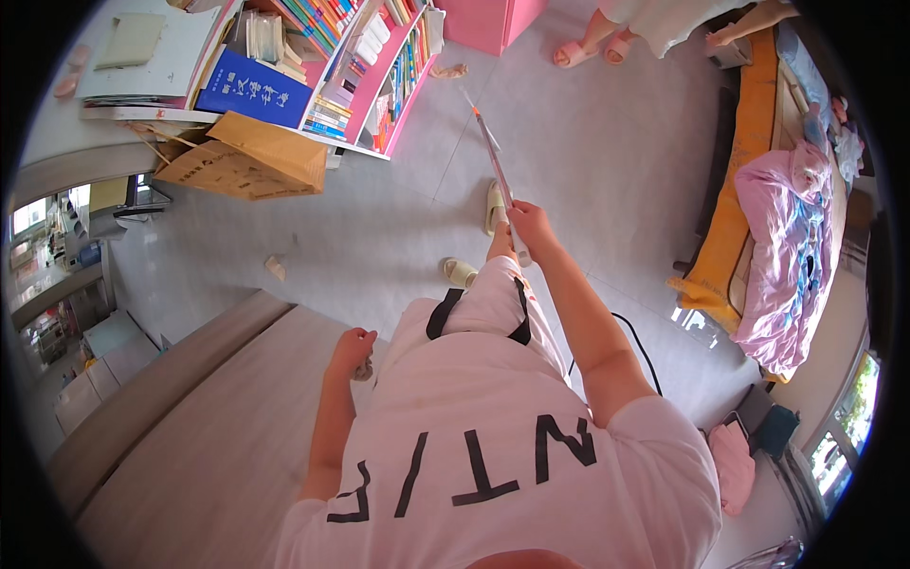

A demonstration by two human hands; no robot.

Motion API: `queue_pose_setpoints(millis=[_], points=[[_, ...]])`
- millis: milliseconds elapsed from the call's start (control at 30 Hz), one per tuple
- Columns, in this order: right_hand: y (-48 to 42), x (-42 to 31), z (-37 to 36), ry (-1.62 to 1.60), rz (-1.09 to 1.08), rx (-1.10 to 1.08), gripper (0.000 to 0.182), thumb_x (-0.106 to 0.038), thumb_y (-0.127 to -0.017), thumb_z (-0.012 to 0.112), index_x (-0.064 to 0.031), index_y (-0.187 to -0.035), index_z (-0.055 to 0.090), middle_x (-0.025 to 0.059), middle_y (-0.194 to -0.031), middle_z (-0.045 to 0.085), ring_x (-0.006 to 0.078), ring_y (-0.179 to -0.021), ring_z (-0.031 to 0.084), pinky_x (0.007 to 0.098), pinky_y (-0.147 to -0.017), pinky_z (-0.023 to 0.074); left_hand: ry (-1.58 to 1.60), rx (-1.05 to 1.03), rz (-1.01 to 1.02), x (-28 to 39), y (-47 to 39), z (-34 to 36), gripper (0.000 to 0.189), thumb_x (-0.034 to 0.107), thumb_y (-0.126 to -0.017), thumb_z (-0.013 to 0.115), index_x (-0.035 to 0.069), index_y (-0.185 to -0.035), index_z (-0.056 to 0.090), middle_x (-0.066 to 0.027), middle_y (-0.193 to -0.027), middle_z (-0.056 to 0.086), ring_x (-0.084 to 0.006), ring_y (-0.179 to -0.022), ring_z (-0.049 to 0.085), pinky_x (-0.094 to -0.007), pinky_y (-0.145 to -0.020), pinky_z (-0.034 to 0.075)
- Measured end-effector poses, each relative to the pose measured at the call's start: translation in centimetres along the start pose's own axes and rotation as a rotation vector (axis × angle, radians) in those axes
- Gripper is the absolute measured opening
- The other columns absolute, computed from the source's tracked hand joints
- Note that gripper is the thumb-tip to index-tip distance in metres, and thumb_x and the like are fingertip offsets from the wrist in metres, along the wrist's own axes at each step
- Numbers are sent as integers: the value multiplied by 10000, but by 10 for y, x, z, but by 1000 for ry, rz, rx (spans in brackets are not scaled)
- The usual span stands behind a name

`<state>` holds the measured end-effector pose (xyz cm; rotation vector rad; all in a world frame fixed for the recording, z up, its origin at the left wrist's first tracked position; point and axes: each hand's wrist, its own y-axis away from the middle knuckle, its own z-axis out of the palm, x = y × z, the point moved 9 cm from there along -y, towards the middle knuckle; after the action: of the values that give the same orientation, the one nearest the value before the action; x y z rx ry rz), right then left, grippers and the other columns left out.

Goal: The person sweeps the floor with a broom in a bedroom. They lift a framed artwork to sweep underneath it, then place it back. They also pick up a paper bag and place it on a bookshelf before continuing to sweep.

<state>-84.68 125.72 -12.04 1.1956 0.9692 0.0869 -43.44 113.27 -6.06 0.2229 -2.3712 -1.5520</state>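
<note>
My right hand (533,226) grips a long slim pole (490,146) near its pale lower end. The pole slants away from me over the tiled floor, with an orange part near its far tip. What tool it is, I cannot tell. My left hand (354,350) hangs beside my left hip with its fingers curled. A small crumpled greyish thing (363,370), perhaps cloth, shows below those fingers and seems held there. Ahead of the pole's tip lies a crumpled tan scrap (449,71) on the floor.
A pink-and-white bookshelf (362,135) and a brown paper bag (249,160) stand ahead left. Another person in pink slippers (572,54) stands ahead, near a bed (757,156). A beige scrap (275,267) lies left; a doorway wall (213,355) is beside me. A black cable (640,348) loops right.
</note>
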Motion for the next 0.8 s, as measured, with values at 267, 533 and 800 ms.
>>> queue_pose_setpoints(millis=[267, 533, 800], points=[[-31, -7, 9, 149, 53, -25, 413, -153, -829, 524, -14, -1216, 483, 96, -781, 571, 161, -587, 545, 312, -455, 468, 119, -36, -100, -25, -7, 16, 277, 262, -839, 552, -4, -764, 538, -55, -595, 529, -151, -484, 504, -312, -466, 431], [-53, -16, -4, 217, 8, -7, 391, -167, -831, 507, -27, -1196, 501, 100, -710, 557, 173, -545, 539, 312, -429, 450, 147, -79, -142, -30, -14, 36, 270, 250, -843, 548, 7, -732, 511, -46, -582, 502, -149, -469, 467, -319, -448, 417], [-53, -17, -19, 140, 66, 3, 312, -165, -816, 492, -32, -1091, 553, 102, -683, 552, 172, -496, 520, 317, -428, 426, 256, -88, -204, 1, -12, 38, 252, 235, -848, 543, 24, -722, 485, -34, -565, 464, -141, -451, 418, -310, -422, 373]])
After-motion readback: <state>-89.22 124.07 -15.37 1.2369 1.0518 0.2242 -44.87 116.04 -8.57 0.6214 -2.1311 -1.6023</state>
